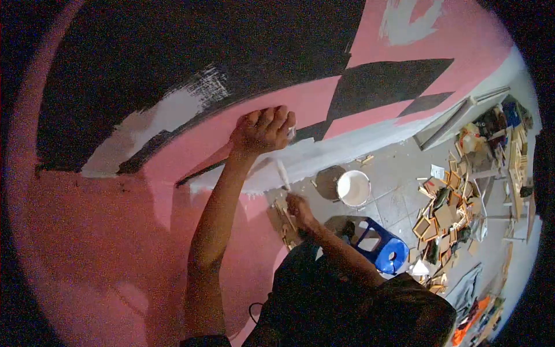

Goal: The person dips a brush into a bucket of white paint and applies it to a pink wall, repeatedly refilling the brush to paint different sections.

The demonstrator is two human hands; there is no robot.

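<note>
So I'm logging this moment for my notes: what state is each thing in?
left hand: fist shut, pressed on the wall
right hand: shut on the brush
brush: held against the wall, bristles up
wall: pink, partly painted black and white
bucket: upright, open
blue stool: upright on the floor

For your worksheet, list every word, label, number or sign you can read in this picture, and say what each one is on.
None can be read.
The pink and black wall bears only painted shapes.
The white bucket and blue stool show no legible label.
Any print among the floor clutter is too small and blurred.
</note>
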